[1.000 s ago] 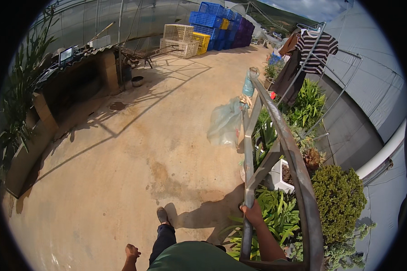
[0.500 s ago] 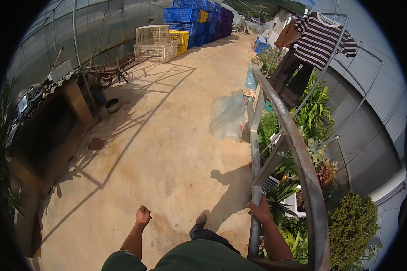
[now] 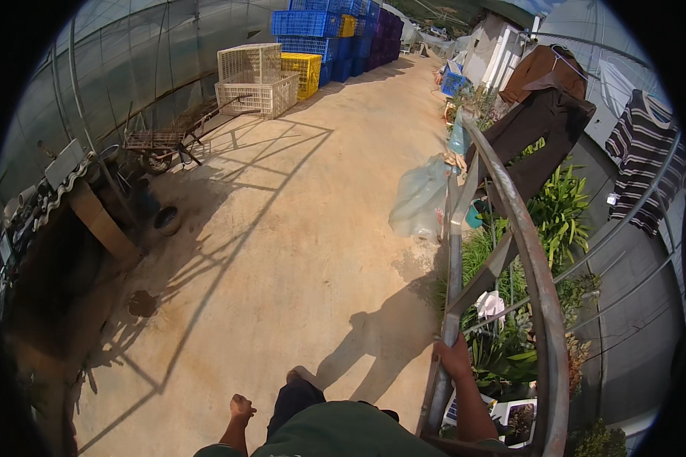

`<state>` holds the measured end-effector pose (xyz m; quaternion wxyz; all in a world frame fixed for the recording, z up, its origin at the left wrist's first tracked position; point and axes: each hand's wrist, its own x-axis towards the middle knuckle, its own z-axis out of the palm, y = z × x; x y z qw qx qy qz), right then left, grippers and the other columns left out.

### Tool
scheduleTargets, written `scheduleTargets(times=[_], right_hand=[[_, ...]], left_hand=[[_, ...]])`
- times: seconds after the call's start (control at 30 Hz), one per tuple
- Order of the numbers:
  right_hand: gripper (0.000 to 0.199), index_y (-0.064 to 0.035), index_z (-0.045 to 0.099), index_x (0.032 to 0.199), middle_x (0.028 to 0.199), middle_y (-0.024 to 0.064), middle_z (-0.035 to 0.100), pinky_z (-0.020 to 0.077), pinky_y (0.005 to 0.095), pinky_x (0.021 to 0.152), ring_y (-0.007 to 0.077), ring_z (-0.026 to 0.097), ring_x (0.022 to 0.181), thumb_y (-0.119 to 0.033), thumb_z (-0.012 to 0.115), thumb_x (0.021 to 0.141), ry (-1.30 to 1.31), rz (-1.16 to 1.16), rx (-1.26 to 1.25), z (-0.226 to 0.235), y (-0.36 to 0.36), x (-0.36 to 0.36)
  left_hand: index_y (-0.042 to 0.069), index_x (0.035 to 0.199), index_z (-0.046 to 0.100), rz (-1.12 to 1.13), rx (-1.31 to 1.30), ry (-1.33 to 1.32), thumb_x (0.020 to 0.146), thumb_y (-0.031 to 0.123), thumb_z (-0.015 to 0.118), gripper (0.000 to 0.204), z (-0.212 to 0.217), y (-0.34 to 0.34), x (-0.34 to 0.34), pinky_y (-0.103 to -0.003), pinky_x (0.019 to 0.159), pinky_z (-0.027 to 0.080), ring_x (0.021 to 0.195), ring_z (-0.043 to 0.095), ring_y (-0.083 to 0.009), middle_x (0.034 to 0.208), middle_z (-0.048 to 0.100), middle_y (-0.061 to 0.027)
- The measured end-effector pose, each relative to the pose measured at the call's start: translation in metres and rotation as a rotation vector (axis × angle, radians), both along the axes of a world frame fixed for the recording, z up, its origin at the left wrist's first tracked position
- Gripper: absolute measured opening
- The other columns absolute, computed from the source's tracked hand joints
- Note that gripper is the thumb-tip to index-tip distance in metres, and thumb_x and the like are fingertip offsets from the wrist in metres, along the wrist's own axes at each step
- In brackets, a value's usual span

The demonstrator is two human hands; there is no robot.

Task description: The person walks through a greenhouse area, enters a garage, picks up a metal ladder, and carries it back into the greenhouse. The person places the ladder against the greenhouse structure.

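My right hand [image 3: 453,358] is wrapped round the straight inner bar of a long, rusty metal frame [image 3: 537,274]. The frame stretches forward along my right side, its outer bar curved by the lens. Clear plastic sheeting [image 3: 419,199] hangs by the frame's far end, beside a bundle of wrapped plastic [image 3: 458,139]. My left hand [image 3: 242,407] hangs low at my left side, fingers curled in, with nothing visible in it. Part of the right hand's fingers is hidden behind the bar.
Blue crates [image 3: 306,24], a yellow crate [image 3: 301,75] and cream crates [image 3: 258,95] stand ahead. A rusty cart [image 3: 156,148] is at left. Brown trousers [image 3: 537,133] and a striped shirt [image 3: 646,161] hang at right above plants [image 3: 560,206]. A concrete path [image 3: 297,251] runs between.
I have moved forward along the path: the hanging clothes and plants are nearer on the right. The frame stays beside me in my right hand; my left hand has swung lower.
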<state>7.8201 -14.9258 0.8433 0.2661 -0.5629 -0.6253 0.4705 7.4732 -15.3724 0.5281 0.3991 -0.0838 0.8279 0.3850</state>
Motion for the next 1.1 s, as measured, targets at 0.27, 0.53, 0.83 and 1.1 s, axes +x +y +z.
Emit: scheduleTargets(times=[0.27, 0.53, 0.83, 1.1], right_hand=[[0.036, 0.0048, 0.045, 0.102, 0.081, 0.013, 0.059, 0.0511, 0.0319, 0.047, 0.0192, 0.061, 0.054, -0.008, 0.068, 0.078, 0.073, -0.018, 0.041, -0.019, 0.216, -0.131], [0.037, 0.0035, 0.045, 0.103, 0.082, 0.0125, 0.06, 0.0517, 0.0334, 0.05, 0.0189, 0.062, 0.055, -0.008, 0.068, 0.076, -0.043, -0.054, 0.022, -0.006, 0.422, -0.28], [0.032, -0.0002, 0.047, 0.101, 0.078, 0.0086, 0.055, 0.0512, 0.0318, 0.048, 0.0176, 0.058, 0.053, -0.011, 0.068, 0.079, 0.042, -0.068, -0.06, -0.055, 0.682, -0.437], [0.032, -0.0009, 0.047, 0.102, 0.084, 0.0098, 0.059, 0.0496, 0.0324, 0.05, 0.0183, 0.059, 0.054, -0.009, 0.068, 0.079, -0.021, -0.1, -0.04, -0.036, 0.892, -0.556]], left_hand=[[-0.001, 0.107, 0.045, 0.065, -0.038, -0.052, 0.094, 0.015, 0.035, 0.023, -0.007, 0.262, -0.156, -0.039, 0.045, 0.049, 0.059, 0.064, -0.0322, 0.093, 0.063, -0.0227], [-0.001, 0.096, 0.05, -0.436, 0.386, 0.07, 0.087, 0.013, 0.044, 0.018, 0.077, 0.598, -0.348, -0.034, 0.054, 0.052, 0.07, 0.067, -0.0244, 0.093, 0.065, -0.0185], [0.001, 0.08, 0.056, -0.336, 0.133, 0.028, 0.081, 0.003, 0.055, 0.002, 0.019, 0.791, -0.493, -0.035, 0.046, 0.05, 0.058, 0.065, -0.023, 0.069, 0.061, -0.0112], [0.001, 0.094, 0.057, -0.067, 0.048, -0.198, 0.085, 0.001, 0.055, 0.009, -0.012, 0.888, -0.592, -0.036, 0.044, 0.051, 0.061, 0.066, -0.0265, 0.083, 0.065, -0.0169]])
